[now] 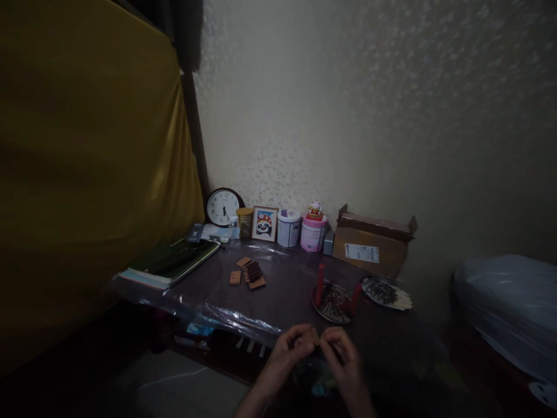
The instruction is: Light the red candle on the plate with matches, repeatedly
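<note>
Two bare hands are working low in my view, at the near side of the worktop [285, 284], and I'm watching one small tan tile [311, 337] sitting between them. The left hand [292, 347] is doing the holding: its grip is narrow, thumb and fingers pinching the tile. The right hand [343, 349] is meeting the tile's right edge, its grip looking narrow too, though I'm not managing to tell whether it's pinching or only touching.

I'm judging this tile light and fairly stiff, like thin wood or card, probably dry rather than slippery; I'd be wary of squeezing a corner hard. I'm favouring opposite edges, thumb against forefinger. Farther back, similar tan tiles [235, 277] are lying beside a cluster of dark strips [252, 271], while a plate [335, 321] is carrying red candles [320, 283] to their right.
</note>
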A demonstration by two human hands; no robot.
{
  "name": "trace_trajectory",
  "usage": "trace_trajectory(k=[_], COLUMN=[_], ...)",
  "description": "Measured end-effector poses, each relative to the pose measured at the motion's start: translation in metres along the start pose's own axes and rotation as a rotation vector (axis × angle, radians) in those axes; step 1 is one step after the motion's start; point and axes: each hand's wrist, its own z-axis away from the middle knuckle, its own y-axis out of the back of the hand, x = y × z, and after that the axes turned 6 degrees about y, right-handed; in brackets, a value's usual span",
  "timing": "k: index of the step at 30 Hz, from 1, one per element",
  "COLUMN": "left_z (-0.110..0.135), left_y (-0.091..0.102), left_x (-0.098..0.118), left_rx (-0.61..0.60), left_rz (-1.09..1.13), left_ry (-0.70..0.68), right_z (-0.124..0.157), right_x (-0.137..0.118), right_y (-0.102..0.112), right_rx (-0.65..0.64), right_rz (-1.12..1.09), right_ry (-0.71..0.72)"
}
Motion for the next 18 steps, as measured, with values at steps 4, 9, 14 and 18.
trace_trajectory(k=[4,9,14,18], left_z=[0.001,0.003,0.002,0.002], left_y=[-0.002,-0.004,-0.004,-0.004], left_x=[0.001,0.002,0.004,0.003], left_rx=[0.016,0.029,0.008,-0.005], left_rz=[0.006,0.067,0.127,0.188], left_ry=[0.011,0.012,0.029,0.043], right_z=[0.001,0.001,-0.003,-0.01], right_x=[0.001,-0.002,-0.003,0.001], right_y=[0.0,0.002,0.006,0.009], right_rx=[-0.004,-0.007,0.088,0.173], right_rz=[0.011,0.014,-0.074,-0.112], right_ry=[0.001,-0.05,-0.16,-0.222])
